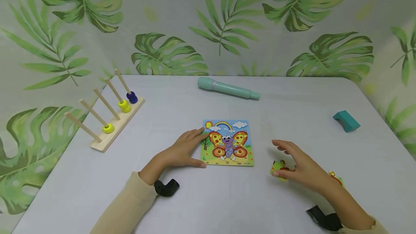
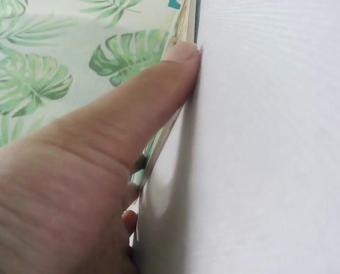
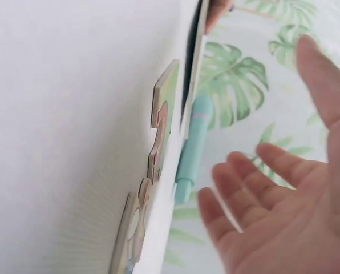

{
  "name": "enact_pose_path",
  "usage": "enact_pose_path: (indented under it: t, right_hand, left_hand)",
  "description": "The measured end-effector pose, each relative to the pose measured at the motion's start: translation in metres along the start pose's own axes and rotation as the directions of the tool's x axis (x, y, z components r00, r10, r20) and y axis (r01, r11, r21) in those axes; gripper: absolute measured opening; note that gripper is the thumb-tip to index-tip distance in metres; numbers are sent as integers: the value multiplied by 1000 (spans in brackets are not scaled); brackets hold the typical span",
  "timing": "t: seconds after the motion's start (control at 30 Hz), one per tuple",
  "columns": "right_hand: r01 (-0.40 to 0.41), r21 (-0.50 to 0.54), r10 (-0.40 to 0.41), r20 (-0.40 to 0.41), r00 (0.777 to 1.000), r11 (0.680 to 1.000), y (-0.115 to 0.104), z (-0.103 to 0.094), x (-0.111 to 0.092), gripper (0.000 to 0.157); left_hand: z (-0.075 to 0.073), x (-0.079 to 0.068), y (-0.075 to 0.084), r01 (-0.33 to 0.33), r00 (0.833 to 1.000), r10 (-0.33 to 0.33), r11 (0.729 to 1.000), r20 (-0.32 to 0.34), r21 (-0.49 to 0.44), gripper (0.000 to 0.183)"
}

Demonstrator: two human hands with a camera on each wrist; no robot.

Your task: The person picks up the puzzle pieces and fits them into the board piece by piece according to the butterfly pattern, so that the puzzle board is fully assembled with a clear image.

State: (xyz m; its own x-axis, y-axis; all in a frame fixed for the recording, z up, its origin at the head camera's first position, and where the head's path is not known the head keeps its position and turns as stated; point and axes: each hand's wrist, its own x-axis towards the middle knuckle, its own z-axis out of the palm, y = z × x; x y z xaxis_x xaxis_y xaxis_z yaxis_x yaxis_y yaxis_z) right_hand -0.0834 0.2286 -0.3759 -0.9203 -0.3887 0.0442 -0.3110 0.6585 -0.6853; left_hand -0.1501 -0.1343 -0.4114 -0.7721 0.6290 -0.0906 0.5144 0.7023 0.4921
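Note:
A square butterfly picture puzzle [image 1: 227, 147] lies flat on the white table. My left hand [image 1: 185, 149] rests at its left side, thumb at the lower left corner and fingertips at the upper left edge. The left wrist view shows the thumb [image 2: 181, 54] against the puzzle's edge. To the right, my right hand [image 1: 303, 167] is held with fingers spread and nothing in its grasp. Below it lies a loose green and red puzzle piece [image 1: 278, 165], partly covered by the thumb. Another loose piece [image 1: 338, 180] shows past the wrist; the right wrist view has the green piece [image 3: 167, 103] lying apart from the palm.
On the left stands a wooden peg rack [image 1: 120, 129] with yellow and dark blue beads on some pegs. A mint-green microphone-shaped stick [image 1: 229, 89] lies at the back. Toward the right edge is a teal arch block [image 1: 347, 121]. Leaf-patterned cloth hangs behind the table.

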Motion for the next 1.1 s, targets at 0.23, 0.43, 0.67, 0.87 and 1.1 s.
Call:
enact_pose_path:
  t: [0.23, 0.43, 0.67, 0.87, 1.1]
  right_hand:
    - [-25, -47, 27, 37, 999, 999, 21, 6, -11, 85]
    - [-21, -100, 27, 66, 997, 995, 29, 7, -14, 88]
    - [3, -202, 7, 49, 999, 979, 33, 6, -15, 88]
    - [15, -255, -9, 24, 1000, 967, 32, 4, -14, 81]
    - [41, -249, -40, 9, 999, 968, 32, 4, -13, 73]
  left_hand:
    - [1, 0, 1, -23, 1000, 23, 1000, -13, -1, 96]
    - [0, 1, 2, -23, 1000, 23, 1000, -13, 4, 96]
    - [2, 2, 0, -7, 1000, 7, 1000, -11, 16, 96]
    - [4, 1, -1, 2, 1000, -2, 1000, -18, 13, 96]
    - [3, 0, -1, 2, 1000, -2, 1000, -22, 20, 96]
